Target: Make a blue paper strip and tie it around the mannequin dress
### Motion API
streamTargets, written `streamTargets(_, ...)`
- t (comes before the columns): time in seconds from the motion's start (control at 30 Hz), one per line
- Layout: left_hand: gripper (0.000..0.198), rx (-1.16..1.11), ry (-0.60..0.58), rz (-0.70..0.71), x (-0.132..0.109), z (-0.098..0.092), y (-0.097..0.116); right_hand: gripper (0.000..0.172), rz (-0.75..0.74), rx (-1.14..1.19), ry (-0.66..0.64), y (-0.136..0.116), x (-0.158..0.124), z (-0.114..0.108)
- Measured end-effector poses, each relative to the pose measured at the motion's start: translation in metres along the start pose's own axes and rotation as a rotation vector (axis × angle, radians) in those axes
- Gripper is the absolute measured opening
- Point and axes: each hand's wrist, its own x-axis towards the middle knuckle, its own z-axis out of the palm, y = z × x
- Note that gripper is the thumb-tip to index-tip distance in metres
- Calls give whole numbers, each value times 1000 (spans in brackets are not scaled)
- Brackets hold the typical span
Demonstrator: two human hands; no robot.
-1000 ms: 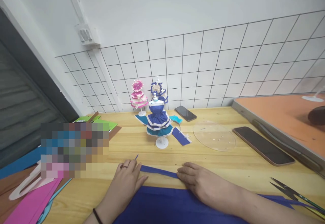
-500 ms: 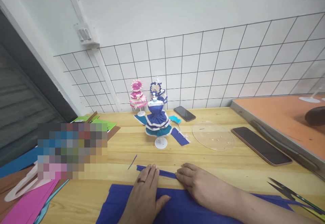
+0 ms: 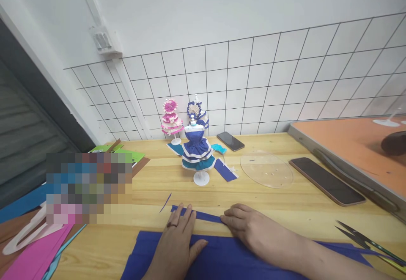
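A narrow folded blue strip (image 3: 207, 216) lies on the wooden table (image 3: 146, 195). My left hand (image 3: 177, 240), wearing a ring, rests flat with its fingers spread over the strip's left part. The fingertips of my right hand (image 3: 247, 225) press together on the strip's right end. Under both hands spreads a large blue sheet (image 3: 218, 256). Beyond them stands a small dress form (image 3: 198, 144) in a blue, white and teal ruffled dress. A thin blue scrap (image 3: 165, 202) lies left of the strip.
Scissors (image 3: 364, 240) lie at the right, below a large phone (image 3: 326, 180). A clear round plate (image 3: 267, 169) holds tiny pieces. Farther back are a smaller phone (image 3: 231, 141) and a pink dress figure (image 3: 171, 119). Coloured sheets (image 3: 41, 254) fill the left side.
My left hand has shifted slightly left along the strip and its fingers are a little more apart. My right hand has moved slightly right, leaving more of the strip visible between the hands.
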Motion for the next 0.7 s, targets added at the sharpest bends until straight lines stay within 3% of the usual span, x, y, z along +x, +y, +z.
streamTargets(0.27, 52, 23, -42, -64, -5, 0, 0, 33, 73, 140, 9, 2, -11, 1)
streamTargets(0.4, 51, 16, -68, -72, -5, 0, 1, 32, 123, 251, -46, 1, -7, -5)
streamTargets(0.7, 52, 1, -86, -102, -5, 0, 2, 25, 551, 445, -24, 5, 38, 9)
